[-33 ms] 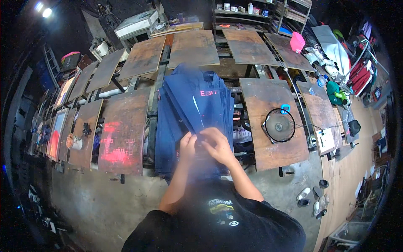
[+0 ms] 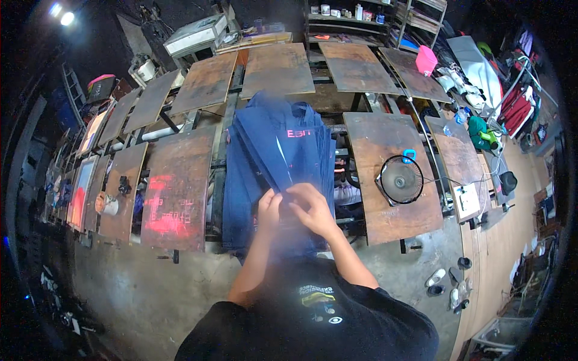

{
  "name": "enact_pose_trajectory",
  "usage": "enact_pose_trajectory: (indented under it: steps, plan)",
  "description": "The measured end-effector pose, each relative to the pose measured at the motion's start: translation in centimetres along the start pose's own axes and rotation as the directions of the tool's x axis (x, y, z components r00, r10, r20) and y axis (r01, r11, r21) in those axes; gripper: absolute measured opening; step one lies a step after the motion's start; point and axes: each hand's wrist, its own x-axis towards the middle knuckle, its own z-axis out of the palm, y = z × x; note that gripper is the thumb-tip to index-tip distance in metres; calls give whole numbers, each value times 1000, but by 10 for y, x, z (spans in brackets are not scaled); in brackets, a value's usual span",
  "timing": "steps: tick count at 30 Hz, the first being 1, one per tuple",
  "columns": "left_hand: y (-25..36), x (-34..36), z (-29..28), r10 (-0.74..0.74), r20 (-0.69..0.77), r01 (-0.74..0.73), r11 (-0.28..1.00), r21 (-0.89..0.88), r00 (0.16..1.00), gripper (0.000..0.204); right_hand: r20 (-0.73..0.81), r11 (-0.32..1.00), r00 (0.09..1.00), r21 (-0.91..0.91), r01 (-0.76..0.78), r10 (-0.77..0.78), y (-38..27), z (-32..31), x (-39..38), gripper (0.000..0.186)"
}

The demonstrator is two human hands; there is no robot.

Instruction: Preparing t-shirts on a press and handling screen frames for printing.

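A pile of navy cloth pieces [image 2: 241,180] with pink print lies in front of me on a board. The top navy cloth piece [image 2: 271,141] is folded at an angle, with a thin whitish line [image 2: 283,153] running down it. Close together at its near end are both hands. Fingertips pressed together, my left hand [image 2: 269,207] pinches the cloth. My right hand [image 2: 312,207] has thumb and forefinger closed at the cloth edge, just beside the left. A hazy smear blurs the near part of the pile, so the exact grip is partly hidden.
To the right, a round black fan [image 2: 401,180] and a small blue device [image 2: 409,156] rest on a wooden board [image 2: 385,222]. At left is a board with pink paint [image 2: 171,210]. More boards stand behind, one with a pink container [image 2: 426,61]. Shoes [image 2: 454,280] lie on the floor.
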Motion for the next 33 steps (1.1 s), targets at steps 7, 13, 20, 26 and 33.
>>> enact_pose_trajectory:
  steps: [7, 13, 20, 26, 33]
  plan:
    - [-13, 5, -10, -12, 34, 18, 988, -154, 999, 14, 34, 998, 998, 34, -57, 55, 1, 1, -3, 35]
    - [-7, 4, -18, 59, -23, -63, 983, -175, 998, 11, 16, 998, 1000, -56, -26, 27, -7, -3, -4, 40]
    - [5, 7, -27, 87, 26, -70, 917, -392, 996, 19, -78, 967, 973, -118, -226, 218, 14, 21, -30, 39]
    - [66, 16, -44, 235, 311, -51, 864, -501, 921, 28, -147, 869, 914, -284, -406, 379, 19, 48, -42, 26]
    - [89, -23, -129, 382, 284, -176, 814, -553, 879, 69, -496, 932, 860, -242, -269, 120, 4, 64, -28, 40]
